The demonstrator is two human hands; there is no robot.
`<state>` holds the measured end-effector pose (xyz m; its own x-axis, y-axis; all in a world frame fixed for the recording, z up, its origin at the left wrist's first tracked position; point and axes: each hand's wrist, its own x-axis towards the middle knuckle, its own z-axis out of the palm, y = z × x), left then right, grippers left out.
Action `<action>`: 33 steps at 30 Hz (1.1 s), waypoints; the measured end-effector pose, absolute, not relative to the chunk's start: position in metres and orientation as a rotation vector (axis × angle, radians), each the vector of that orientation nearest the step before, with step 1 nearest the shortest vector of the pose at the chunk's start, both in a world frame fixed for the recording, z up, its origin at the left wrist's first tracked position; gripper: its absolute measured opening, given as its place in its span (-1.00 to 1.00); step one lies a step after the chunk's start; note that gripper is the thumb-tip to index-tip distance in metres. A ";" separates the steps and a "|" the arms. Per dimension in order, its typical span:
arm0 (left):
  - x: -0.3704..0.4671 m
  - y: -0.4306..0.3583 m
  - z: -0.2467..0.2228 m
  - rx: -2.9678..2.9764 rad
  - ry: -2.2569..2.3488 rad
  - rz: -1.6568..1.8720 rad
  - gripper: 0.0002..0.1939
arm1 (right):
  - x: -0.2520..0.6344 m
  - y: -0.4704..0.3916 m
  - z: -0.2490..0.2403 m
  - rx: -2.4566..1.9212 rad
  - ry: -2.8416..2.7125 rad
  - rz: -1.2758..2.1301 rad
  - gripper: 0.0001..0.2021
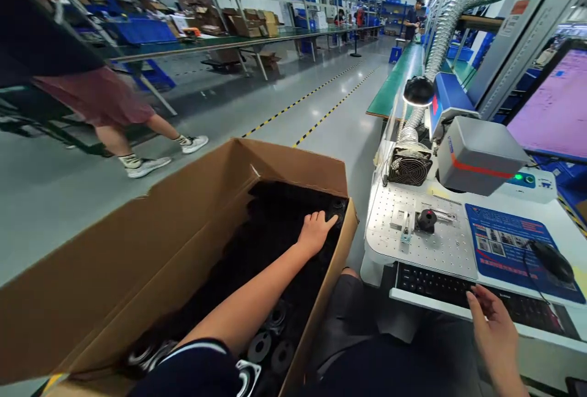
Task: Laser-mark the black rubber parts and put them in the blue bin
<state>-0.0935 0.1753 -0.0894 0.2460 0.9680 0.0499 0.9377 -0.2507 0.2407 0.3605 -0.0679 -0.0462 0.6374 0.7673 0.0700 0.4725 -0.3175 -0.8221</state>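
Note:
My left hand reaches into a deep cardboard box, its fingers curled down at a black round part by the far right corner. The grip itself is partly hidden by the hand. More black round parts lie in the box near my elbow, some with silvery rings. My right hand hovers at the front edge of the black keyboard, fingers loosely bent, thumb apart, nothing visible in them. On the perforated plate, a black round part sits in a metal fixture under a grey machine head.
A blue mat carries a black mouse, with a monitor behind. A fan and a silver duct stand at the plate's back. At left a person in red shorts walks past a long workbench.

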 end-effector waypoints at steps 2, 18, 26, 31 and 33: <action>-0.093 0.175 -0.088 2.366 1.812 0.242 -0.43 | 0.360 -0.057 -0.048 -1.957 -1.041 0.410 -0.39; -0.091 0.174 -0.077 1.865 1.934 0.545 -0.77 | 0.316 -0.011 -0.017 -1.876 -1.249 0.384 -0.39; -0.139 0.133 -0.040 1.056 1.736 1.183 -0.62 | 0.339 -0.061 -0.028 -2.061 -1.102 0.510 -0.40; -0.118 0.066 -0.010 0.575 1.330 1.297 -0.56 | 0.297 -0.065 -0.022 -1.873 -1.308 0.661 -0.44; -0.093 0.038 -0.004 0.455 1.187 1.258 -0.61 | 0.268 -0.065 -0.016 -1.644 -1.439 0.723 -0.48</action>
